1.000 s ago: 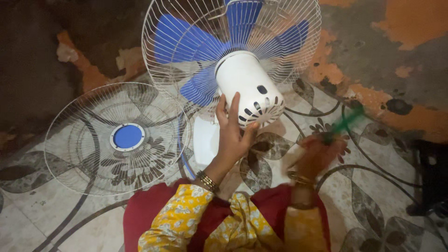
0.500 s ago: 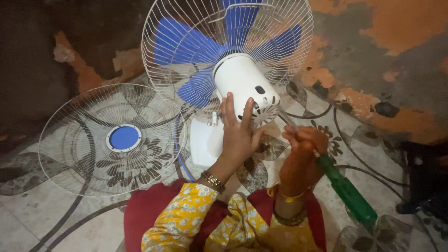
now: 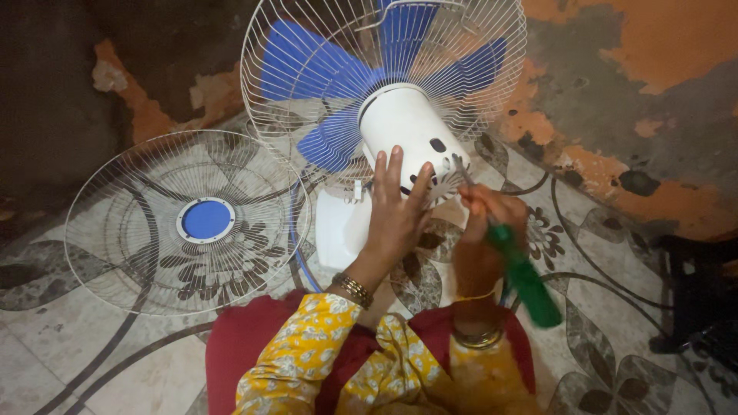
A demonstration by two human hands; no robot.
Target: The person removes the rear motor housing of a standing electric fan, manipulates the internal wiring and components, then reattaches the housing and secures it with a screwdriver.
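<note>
A table fan lies tilted on the floor, its white motor housing (image 3: pixel 407 127) facing me and blue blades (image 3: pixel 323 138) inside the rear wire guard (image 3: pixel 307 46). My left hand (image 3: pixel 396 211) presses flat against the back of the housing, fingers spread. My right hand (image 3: pixel 484 223) grips a green-handled screwdriver (image 3: pixel 526 280); its metal tip touches the housing's lower right side. The fan's white base (image 3: pixel 338 230) shows partly behind my left wrist.
The detached front wire guard (image 3: pixel 115 230) with a blue centre disc (image 3: pixel 206 220) lies flat on the patterned floor tiles to the left. A peeling orange and dark wall (image 3: pixel 615 92) stands behind. A dark object (image 3: pixel 696 284) sits at the right edge.
My right hand has lifted the screwdriver from the floor side and brought its tip up against the motor housing. My left hand has stayed on the housing.
</note>
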